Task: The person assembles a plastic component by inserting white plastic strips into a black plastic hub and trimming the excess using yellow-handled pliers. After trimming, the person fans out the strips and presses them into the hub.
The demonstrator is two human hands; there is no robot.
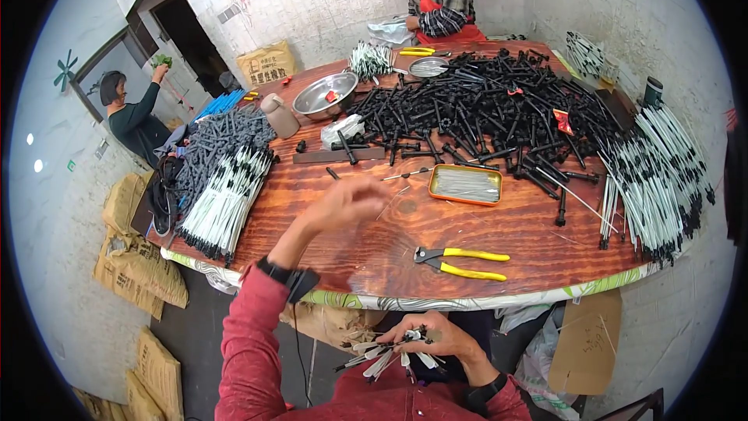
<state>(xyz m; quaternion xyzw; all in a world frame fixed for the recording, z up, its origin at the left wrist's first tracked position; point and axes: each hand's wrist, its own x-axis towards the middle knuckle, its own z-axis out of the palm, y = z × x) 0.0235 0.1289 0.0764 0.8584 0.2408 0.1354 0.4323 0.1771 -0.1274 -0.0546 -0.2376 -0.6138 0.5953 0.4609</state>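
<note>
Left hand (pixel 348 201): raised over the table (pixel 374 257) at frame centre, blurred, fingers loosely curled; grip cannot be told.
Right hand (pixel 436 337): bottom centre, below the table edge, closed around a bundle of rods (pixel 386 359).
Pliers (pixel 460 261): on the table, right of centre.
Tray (pixel 466 185): just above the pliers.

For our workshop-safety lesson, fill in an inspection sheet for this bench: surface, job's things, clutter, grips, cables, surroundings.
Surface: round wooden table, crowded toward the back and sides.
Job's things: right hand holds a bundle of white-and-black stems near the lap; orange tray of thin wires ahead.
Clutter: black parts pile, white stem bundles, yellow-handled pliers, steel bowl.
Grips: left hand raised over the table, blurred; whether it pinches anything cannot be told.
Cables: thin cord hanging from the left wrist.
Surroundings: sacks on the floor, two other people by the walls.
</note>
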